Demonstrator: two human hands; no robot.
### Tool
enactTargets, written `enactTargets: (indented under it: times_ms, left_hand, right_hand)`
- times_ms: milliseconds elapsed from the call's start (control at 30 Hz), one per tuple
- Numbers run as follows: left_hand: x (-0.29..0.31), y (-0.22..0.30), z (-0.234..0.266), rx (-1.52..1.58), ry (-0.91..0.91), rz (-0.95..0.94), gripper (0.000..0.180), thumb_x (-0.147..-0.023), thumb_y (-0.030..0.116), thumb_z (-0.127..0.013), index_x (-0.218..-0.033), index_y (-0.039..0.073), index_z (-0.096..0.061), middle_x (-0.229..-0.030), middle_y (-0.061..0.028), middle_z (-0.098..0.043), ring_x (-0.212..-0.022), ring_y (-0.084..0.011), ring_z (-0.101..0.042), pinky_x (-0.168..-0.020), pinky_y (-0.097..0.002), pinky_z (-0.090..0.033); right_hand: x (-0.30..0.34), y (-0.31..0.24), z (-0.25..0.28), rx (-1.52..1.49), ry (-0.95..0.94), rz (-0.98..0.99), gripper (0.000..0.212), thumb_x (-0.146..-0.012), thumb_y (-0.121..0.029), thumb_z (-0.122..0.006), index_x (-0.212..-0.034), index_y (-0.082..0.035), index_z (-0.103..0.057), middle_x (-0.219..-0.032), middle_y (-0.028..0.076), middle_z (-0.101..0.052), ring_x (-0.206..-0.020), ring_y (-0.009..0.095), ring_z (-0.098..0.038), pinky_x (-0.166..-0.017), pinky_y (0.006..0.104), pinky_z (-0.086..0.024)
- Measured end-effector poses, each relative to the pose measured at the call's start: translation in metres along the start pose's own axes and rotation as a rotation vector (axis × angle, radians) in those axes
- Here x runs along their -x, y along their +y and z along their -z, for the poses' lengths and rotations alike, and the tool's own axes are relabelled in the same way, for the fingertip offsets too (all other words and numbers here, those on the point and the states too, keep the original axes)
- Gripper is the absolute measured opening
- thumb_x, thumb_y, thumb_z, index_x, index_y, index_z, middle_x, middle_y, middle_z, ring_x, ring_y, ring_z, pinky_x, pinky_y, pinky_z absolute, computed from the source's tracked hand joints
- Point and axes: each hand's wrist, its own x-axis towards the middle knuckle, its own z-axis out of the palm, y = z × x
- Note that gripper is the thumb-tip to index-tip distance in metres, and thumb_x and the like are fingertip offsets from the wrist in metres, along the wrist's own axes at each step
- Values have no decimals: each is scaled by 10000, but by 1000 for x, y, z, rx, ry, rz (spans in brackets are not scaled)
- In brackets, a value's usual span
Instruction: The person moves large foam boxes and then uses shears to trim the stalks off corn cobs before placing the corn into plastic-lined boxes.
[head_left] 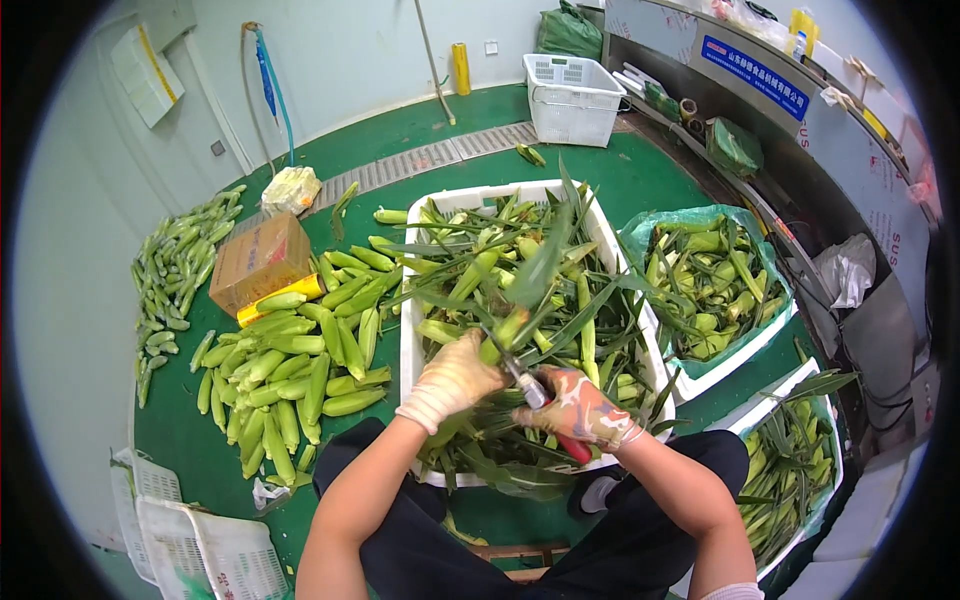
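My left hand [458, 378], in a cream glove, is closed round an ear of corn [508, 328] with its green husk and long leaves on. My right hand [588, 408], in a camouflage-patterned glove, grips pruning shears [530, 388] with red handles; their blades lie against the ear beside my left fingers. Whether the blades are open or closed is hard to see. Both hands are above a large white crate [408, 340] heaped with unhusked corn and leaves. To the left, a pile of trimmed green corn ears [290, 375] lies on the floor.
A cardboard box [262, 262] stands behind the pile, with smaller ears [178, 265] along the wall. Two lined crates of husks, one behind [790, 312] and one nearer [838, 440], flank me on the right. White baskets [215, 545] sit lower left; another crate [572, 105] stands far back.
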Motion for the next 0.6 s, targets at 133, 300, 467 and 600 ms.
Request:
enactTargets:
  times_ms: [133,300,467,600]
  left_hand:
    - [-18,-89,-24,276,-65,43,825,-763,273,-725,-1325,-112,-260,-1265,-291,-436,-1182,-291,-467,-947,-353,-428]
    - [-5,-53,-18,136,125,-89,696,-752,200,-695,-1284,-116,-375,-1183,-245,-563,-1068,-264,-574,-919,-305,-448]
    - [5,-55,-6,293,46,-151,809,-717,100,-727,-1352,-103,-268,-1172,-169,-540,-1000,-194,-556,-889,-267,-456]
    - [16,-31,-10,168,-26,-253,909,-637,140,-800,-1369,-43,-293,-1278,-179,-447,-1167,-232,-435,-1007,-289,-350]
  right_hand:
    - [-6,-5,5,-720,62,-94,227,-784,-182,-716,-816,-22,-558,-677,7,-556,-529,97,-506,-496,252,-437]
    - [23,24,7,-77,-224,-131,810,-710,-572,-693,-1187,33,-445,-1047,203,-576,-957,267,-569,-850,356,-467]
    - [27,42,-37,-161,-345,-145,928,-691,-566,-733,-1295,27,-352,-1202,208,-518,-1140,276,-494,-975,337,-395]
    - [7,39,-22,-326,-359,-6,707,-743,-498,-729,-1159,0,-451,-987,95,-535,-907,182,-511,-820,299,-420]
